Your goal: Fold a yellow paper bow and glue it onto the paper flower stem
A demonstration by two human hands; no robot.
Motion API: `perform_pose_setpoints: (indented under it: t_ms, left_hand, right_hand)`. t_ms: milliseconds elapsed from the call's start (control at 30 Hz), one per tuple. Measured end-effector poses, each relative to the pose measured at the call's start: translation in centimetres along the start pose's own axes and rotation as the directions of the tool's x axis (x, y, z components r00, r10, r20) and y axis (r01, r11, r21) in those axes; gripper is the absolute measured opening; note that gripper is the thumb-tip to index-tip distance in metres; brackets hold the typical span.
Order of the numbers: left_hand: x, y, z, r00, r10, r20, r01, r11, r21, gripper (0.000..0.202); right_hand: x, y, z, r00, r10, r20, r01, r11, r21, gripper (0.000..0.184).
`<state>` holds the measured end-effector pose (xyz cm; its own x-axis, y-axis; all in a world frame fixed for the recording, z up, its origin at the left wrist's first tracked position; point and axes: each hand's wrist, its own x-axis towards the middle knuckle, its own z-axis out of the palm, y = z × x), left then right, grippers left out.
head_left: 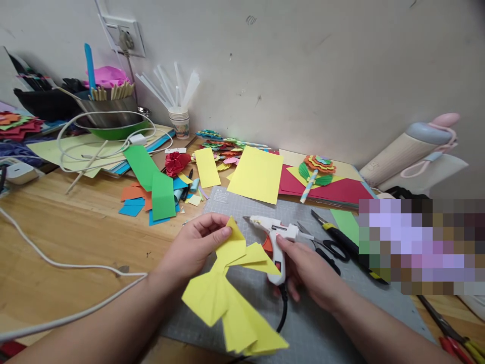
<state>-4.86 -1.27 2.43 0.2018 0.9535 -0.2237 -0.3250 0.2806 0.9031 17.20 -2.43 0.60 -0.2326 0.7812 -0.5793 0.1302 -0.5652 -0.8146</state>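
Between thumb and fingers, my left hand pinches the top of a folded yellow paper piece, whose several pointed flaps fan out below. Close by on the right, my right hand is wrapped round the handle of a white hot glue gun with an orange trigger. The gun's nozzle points left, near my left hand but apart from the paper. Its black cord runs down behind the yellow flaps. Both hands are over a grey cutting mat.
Black scissors and a utility knife lie right of the glue gun. Yellow sheets, green strips and a red paper flower lie behind. A white cable crosses the left side. A tumbler leans at the right.
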Motion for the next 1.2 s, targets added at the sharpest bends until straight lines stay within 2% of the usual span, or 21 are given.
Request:
perform_pose_setpoints:
  t_ms: [100,167,200,267,333,400,500,600,700,800,867,933,1000,1067,1200]
  left_hand:
    - [0.0,0.5,0.2,0.999,-0.038,0.031,0.04,0.998,-0.051,0.028]
    - [-0.2,0.6,0.2,0.993,-0.081,0.091,0.087,0.994,-0.063,0.029]
    - [-0.3,0.6,0.3,0.986,-0.104,0.132,0.112,0.992,-0.055,0.031]
    - [-0.4,0.3,0.4,0.964,-0.152,0.218,0.16,0.987,-0.019,0.034]
    - [-0.5,-0.4,0.5,0.931,-0.195,0.308,0.206,0.979,-0.002,0.038]
    - [-0.6,-1.1,0.7,0.885,-0.241,0.398,0.267,0.964,-0.009,0.042]
    - [-0.6,-2.1,1.1,0.826,-0.286,0.486,0.318,0.948,0.019,0.046]
    - [-0.7,-2.1,1.2,0.786,-0.347,0.511,0.384,0.923,0.036,0.048]
    - [-0.7,-1.3,0.9,0.769,-0.429,0.474,0.533,0.84,-0.103,0.043]
    - [-0.6,-0.3,0.3,0.798,-0.465,0.382,0.571,0.787,-0.233,0.05]
    - [-0.5,0.3,0.1,0.839,-0.448,0.309,0.521,0.824,-0.222,0.051]
    - [-0.5,0.5,0.2,0.893,-0.372,0.254,0.412,0.902,-0.128,0.041]
    - [-0.5,0.5,0.3,0.933,-0.275,0.23,0.283,0.959,-0.001,0.027]
    - [-0.4,0.3,0.3,0.953,-0.214,0.215,0.196,0.975,0.105,0.018]
    - [-0.2,-0.2,0.0,0.963,-0.197,0.182,0.157,0.965,0.21,0.019]
  right_hand:
    - [-0.3,-0.2,-0.8,0.998,0.058,0.026,-0.047,0.952,-0.302,0.061]
    - [-1.1,-0.2,-0.7,0.999,-0.037,0.03,0.046,0.906,-0.422,0.063]
    - [-1.6,-0.2,-0.4,0.991,-0.128,0.048,0.136,0.901,-0.412,0.06]
    - [-2.4,-0.2,0.5,0.95,-0.298,0.092,0.312,0.922,-0.232,0.046]
    - [-2.9,-0.3,1.3,0.924,-0.349,0.154,0.351,0.936,0.016,0.033]
    - [-3.0,-0.2,1.9,0.911,-0.304,0.278,0.272,0.951,0.15,0.038]
    - [-3.0,0.0,2.2,0.877,-0.192,0.441,0.124,0.976,0.178,0.039]
    - [-2.9,0.3,2.1,0.859,-0.158,0.487,0.037,0.968,0.248,0.034]
    - [-3.0,0.3,1.7,0.839,-0.217,0.499,0.036,0.937,0.348,0.03]
    - [-2.9,0.0,1.1,0.871,-0.302,0.387,0.136,0.907,0.399,0.029]
    - [-2.7,-0.3,0.7,0.897,-0.351,0.268,0.236,0.894,0.382,0.028]
    - [-2.5,-0.5,0.5,0.896,-0.412,0.168,0.35,0.886,0.306,0.025]
    - [-2.4,-0.6,0.4,0.868,-0.487,0.096,0.467,0.867,0.175,0.022]
    - [-2.4,-0.6,0.4,0.819,-0.57,0.068,0.57,0.822,0.02,0.017]
    - [-2.4,-0.5,0.4,0.725,-0.685,0.077,0.684,0.7,-0.207,0.009]
